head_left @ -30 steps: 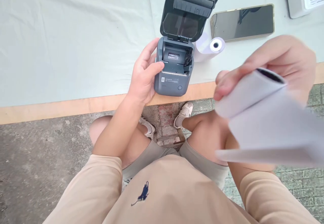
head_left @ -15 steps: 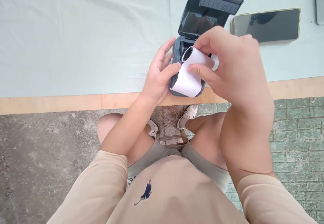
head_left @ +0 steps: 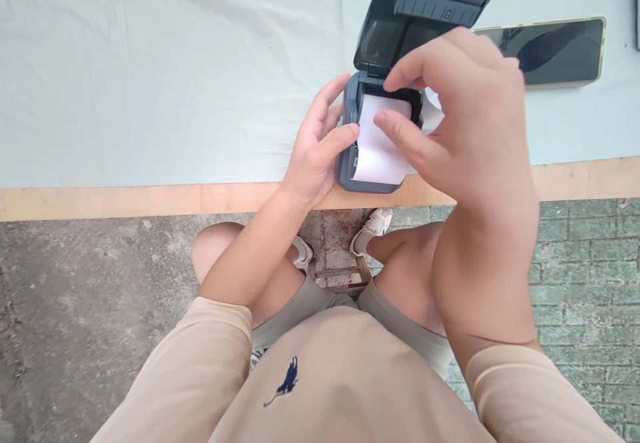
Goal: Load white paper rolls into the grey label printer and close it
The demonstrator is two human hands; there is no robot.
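Observation:
A small dark label printer [head_left: 373, 187] rests at the table's front edge, its lid [head_left: 383, 46] swung up and back. Inside its bay lies a white paper roll [head_left: 380, 143], with the loose end reaching over the front lip. My left hand [head_left: 317, 139] grips the printer's left side, thumb on the rim of the bay. Just above the roll hovers my right hand [head_left: 465, 109], thumb and forefinger apart with nothing between them. Something white [head_left: 433, 109], partly hidden by that hand, shows to the right of the printer.
A phone [head_left: 560, 53] lies on the pale cloth [head_left: 175, 83] at the right, partly behind my right hand. The edge of a dark object [head_left: 639, 9] shows at the far right. A wooden table edge [head_left: 125, 201] runs along the front, above my knees.
The paper roll has gone down from my right fingers into the printer's bay. My right hand has let go of it, its fingers now spread. My left hand keeps its hold.

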